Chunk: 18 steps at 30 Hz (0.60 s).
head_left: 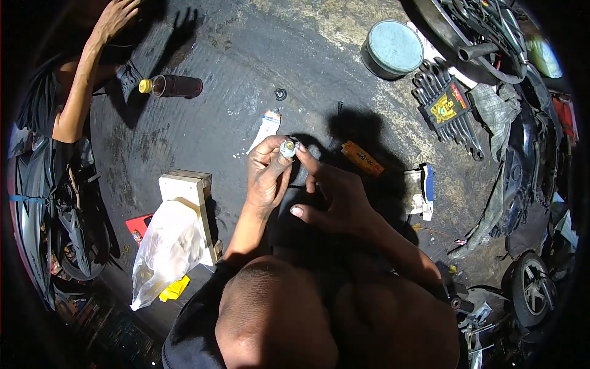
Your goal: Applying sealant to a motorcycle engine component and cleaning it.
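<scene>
My left hand [264, 178] grips a small metal cylindrical part [287, 148], its ringed end facing up between thumb and fingers. An index fingertip of my right hand [332, 197] touches the part's right side, while that thumb is spread out below. Just beyond my hands lie a white tube [268, 126], a small black round piece [280, 94] and a dark bolt [340, 107]. An orange packet [362, 158] rests to the right, in shadow. Something grey behind the held part is partly hidden by my fingers.
A co-worker's arm [80, 92] reaches in at upper left near a bottle [178, 87]. A round tin [392, 49], wrench set [448, 107] and torn box [415, 190] are right. A plastic bag [166, 246] covers a wooden block [184, 183]. Vehicle parts and a wheel [531, 289] line both sides.
</scene>
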Tool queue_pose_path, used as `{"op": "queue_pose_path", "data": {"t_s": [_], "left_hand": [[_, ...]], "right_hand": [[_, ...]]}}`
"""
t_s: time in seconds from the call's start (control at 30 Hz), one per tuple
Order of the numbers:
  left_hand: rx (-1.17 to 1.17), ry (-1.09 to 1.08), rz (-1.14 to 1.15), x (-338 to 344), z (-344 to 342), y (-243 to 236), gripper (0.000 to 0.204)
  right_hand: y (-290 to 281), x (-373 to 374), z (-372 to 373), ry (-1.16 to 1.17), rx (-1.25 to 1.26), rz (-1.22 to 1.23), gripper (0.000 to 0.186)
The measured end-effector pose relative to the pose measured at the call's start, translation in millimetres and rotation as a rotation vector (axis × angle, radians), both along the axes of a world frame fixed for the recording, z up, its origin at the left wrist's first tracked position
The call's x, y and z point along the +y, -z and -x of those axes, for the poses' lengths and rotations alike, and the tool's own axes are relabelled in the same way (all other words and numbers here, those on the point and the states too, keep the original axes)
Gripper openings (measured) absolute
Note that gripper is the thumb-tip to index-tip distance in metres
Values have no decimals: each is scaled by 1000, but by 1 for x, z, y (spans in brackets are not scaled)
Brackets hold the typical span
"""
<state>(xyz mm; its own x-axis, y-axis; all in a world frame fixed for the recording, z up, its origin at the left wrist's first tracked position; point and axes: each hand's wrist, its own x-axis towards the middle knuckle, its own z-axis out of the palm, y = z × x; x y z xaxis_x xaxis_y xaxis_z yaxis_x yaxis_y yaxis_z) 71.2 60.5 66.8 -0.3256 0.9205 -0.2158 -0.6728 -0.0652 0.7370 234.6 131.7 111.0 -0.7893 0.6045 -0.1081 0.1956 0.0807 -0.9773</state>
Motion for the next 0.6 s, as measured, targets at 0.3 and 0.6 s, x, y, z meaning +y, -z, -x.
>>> {"op": "queue_pose_path", "data": {"t_s": [0.3, 0.6], "left_hand": [[-11, -5, 39, -6, 3, 10, 24], [-49, -19, 18, 1, 1, 0, 16]], "right_hand": [[5, -1, 1, 28, -10, -20, 84], [3, 5, 2, 60, 42, -112, 75]]}}
